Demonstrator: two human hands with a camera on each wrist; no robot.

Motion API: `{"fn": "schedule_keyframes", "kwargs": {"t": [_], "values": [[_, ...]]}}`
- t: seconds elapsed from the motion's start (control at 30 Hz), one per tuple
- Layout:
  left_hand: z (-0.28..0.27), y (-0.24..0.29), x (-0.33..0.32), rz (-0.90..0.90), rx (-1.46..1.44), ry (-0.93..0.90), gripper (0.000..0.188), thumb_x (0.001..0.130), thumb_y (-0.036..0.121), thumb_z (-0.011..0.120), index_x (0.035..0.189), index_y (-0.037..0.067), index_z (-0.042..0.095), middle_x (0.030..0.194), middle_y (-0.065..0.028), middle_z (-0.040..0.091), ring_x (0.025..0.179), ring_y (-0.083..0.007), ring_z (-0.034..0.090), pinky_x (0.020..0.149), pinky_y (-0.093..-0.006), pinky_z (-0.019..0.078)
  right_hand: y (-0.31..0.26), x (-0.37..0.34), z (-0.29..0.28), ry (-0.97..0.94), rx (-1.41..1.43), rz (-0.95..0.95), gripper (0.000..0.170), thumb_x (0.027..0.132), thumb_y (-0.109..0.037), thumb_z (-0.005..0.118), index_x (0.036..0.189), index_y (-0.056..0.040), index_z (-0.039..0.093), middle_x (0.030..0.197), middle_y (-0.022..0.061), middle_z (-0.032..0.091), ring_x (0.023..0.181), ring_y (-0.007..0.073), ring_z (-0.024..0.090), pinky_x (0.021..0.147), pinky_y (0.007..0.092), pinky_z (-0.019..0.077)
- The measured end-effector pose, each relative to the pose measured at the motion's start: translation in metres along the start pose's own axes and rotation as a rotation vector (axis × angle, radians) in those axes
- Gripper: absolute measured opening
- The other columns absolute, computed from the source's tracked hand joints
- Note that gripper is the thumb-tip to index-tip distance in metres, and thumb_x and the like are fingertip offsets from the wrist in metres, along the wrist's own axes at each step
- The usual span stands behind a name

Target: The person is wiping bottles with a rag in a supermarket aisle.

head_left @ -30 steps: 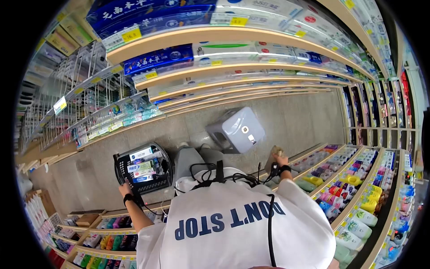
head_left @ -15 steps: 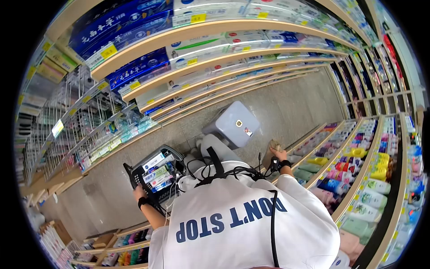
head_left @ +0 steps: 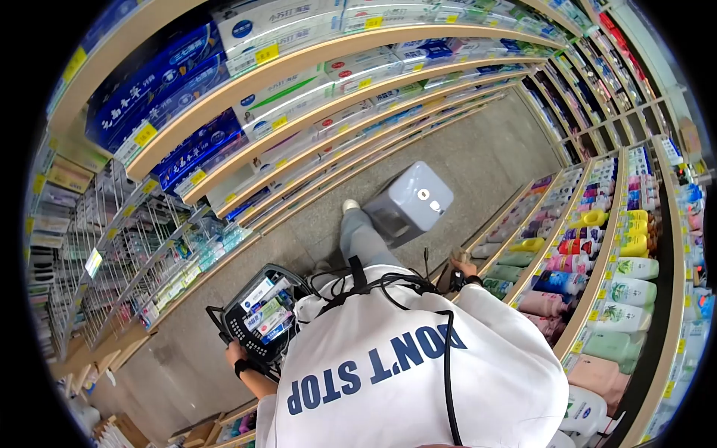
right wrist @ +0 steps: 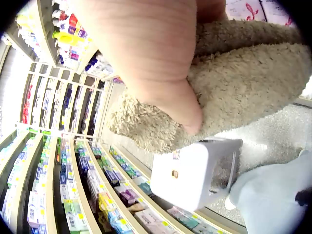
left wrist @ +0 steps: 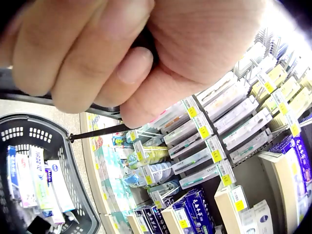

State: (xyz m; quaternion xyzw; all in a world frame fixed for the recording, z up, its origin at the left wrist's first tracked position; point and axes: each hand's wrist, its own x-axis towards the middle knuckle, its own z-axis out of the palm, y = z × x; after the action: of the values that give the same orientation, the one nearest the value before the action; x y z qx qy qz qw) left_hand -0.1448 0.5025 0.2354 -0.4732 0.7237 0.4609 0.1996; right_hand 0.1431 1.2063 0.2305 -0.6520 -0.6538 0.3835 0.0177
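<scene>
Fingers (left wrist: 73, 70) of my left hand (head_left: 236, 352) curl round the handle of a shopping basket (head_left: 246, 333) at my left, toothpaste boxes (head_left: 261, 293) inside; my right hand (right wrist: 146, 53) grips a beige fluffy cloth (right wrist: 248, 83). One foot (head_left: 350, 204) now reaches further forward, beside the plastic stool (head_left: 427, 194): I judge I'm carrying the basket along the aisle. Beyond spread gray floor (head_left: 497, 153), toothpaste shelves (head_left: 193, 110), and toiletry bottles (head_left: 627, 293) rightward.

I note bright, fairly even light around the grey stool (head_left: 407, 187), its two top stickers (head_left: 423, 195) bleached white in the head view. Shelves (head_left: 321, 51) beyond it bow strongly toward black corners. Right-wrist view: stool washed pale, white glare far left of it.
</scene>
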Motion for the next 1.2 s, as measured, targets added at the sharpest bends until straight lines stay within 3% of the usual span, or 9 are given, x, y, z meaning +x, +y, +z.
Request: {"fn": "schedule_keyframes", "kwargs": {"t": [0.23,0.4,0.6,0.67,0.8,0.87,1.0,1.07,1.2], "values": [[0.035,-0.006,0.0,0.018,0.021,0.018,0.023,0.071,0.023,0.062,0.065,0.005,0.048,0.045,-0.0014,0.039,0.034,-0.0137,0.037,0.033,-0.0285,0.0251,-0.078,0.027,0.016,-0.086,0.136,-0.033,0.048,0.061,-0.031,0.078,0.089,0.0056,0.064,0.086,0.0118,0.065,0.076,0.0191,0.062,0.067,0.0317,0.048],[0.091,-0.011,-0.018,0.05,-0.193,0.171,0.018,0.071,0.017,0.063,0.069,0.002,0.054,0.048,-0.0016,0.042,0.036,-0.0141,0.038,0.034,-0.0297,0.0267,-0.069,0.084,-0.012,-0.1,0.174,-0.109,0.04,0.066,-0.025,0.076,0.092,0.0023,0.065,0.086,0.0088,0.065,0.074,0.0165,0.061,0.068,0.0309,0.048],[0.152,-0.01,-0.051,0.083,-0.236,0.179,0.022,0.071,0.015,0.064,0.074,-0.005,0.058,0.055,-0.0055,0.05,0.045,-0.0157,0.047,0.041,-0.0306,0.0351,-0.047,0.152,-0.08,-0.096,-0.089,0.024,0.061,0.057,-0.041,0.078,0.094,0.0045,0.064,0.092,0.0141,0.065,0.083,0.0211,0.063,0.075,0.0321,0.048],[0.169,-0.011,-0.042,0.037,-0.001,0.212,0.022,0.071,0.015,0.064,0.074,-0.005,0.058,0.055,-0.0058,0.05,0.045,-0.0172,0.047,0.041,-0.032,0.0354,-0.022,0.196,-0.1,-0.112,0.131,0.018,0.061,0.057,-0.042,0.078,0.093,0.005,0.064,0.091,0.0141,0.065,0.082,0.022,0.063,0.074,0.0326,0.0481],[0.221,-0.011,-0.069,0.105,-0.06,0.243,0.033,0.071,0.022,0.064,0.081,-0.009,0.062,0.058,-0.0079,0.054,0.044,-0.0178,0.047,0.042,-0.0321,0.0358,-0.039,0.239,-0.163,0.053,-0.123,0.019,0.057,0.056,-0.037,0.077,0.09,0.007,0.063,0.087,0.0152,0.065,0.078,0.0229,0.063,0.071,0.0341,0.0485],[0.231,-0.013,-0.073,0.203,0.218,0.36,0.036,0.072,0.022,0.063,0.086,-0.011,0.061,0.06,-0.0086,0.055,0.046,-0.0181,0.047,0.044,-0.0328,0.036,-0.059,0.254,-0.181,0.092,-0.151,0.118,0.058,0.055,-0.036,0.076,0.09,0.0078,0.062,0.087,0.0159,0.065,0.076,0.0229,0.063,0.07,0.0346,0.0486],[0.248,0.036,-0.118,0.028,0.101,0.173,0.036,0.07,0.026,0.063,0.08,-0.008,0.06,0.06,-0.0099,0.056,0.049,-0.02,0.049,0.047,-0.0351,0.0379,-0.123,0.265,-0.179,0.07,0.029,-0.015,0.056,0.058,-0.038,0.078,0.089,0.0063,0.063,0.085,0.0126,0.065,0.074,0.0197,0.062,0.065,0.0321,0.0486],[0.264,0.032,-0.106,0.119,0.142,0.178,0.034,0.071,0.031,0.06,0.068,-0.003,0.057,0.052,-0.0079,0.049,0.04,-0.0206,0.044,0.04,-0.0344,0.0326,-0.114,0.295,-0.158,0.002,0.02,-0.132,0.052,0.061,-0.035,0.077,0.089,0.0065,0.063,0.085,0.0131,0.065,0.074,0.0201,0.062,0.066,0.0322,0.0483],[0.323,0.014,-0.118,0.318,-0.051,0.223,0.029,0.07,0.024,0.063,0.073,-0.004,0.058,0.054,-0.0087,0.051,0.039,-0.0187,0.044,0.038,-0.0335,0.0325,-0.173,0.272,-0.131,-0.234,-0.064,-0.161,0.051,0.063,-0.035,0.078,0.091,0.0052,0.063,0.089,0.0127,0.064,0.081,0.02,0.06,0.075,0.0317,0.0465]]}}
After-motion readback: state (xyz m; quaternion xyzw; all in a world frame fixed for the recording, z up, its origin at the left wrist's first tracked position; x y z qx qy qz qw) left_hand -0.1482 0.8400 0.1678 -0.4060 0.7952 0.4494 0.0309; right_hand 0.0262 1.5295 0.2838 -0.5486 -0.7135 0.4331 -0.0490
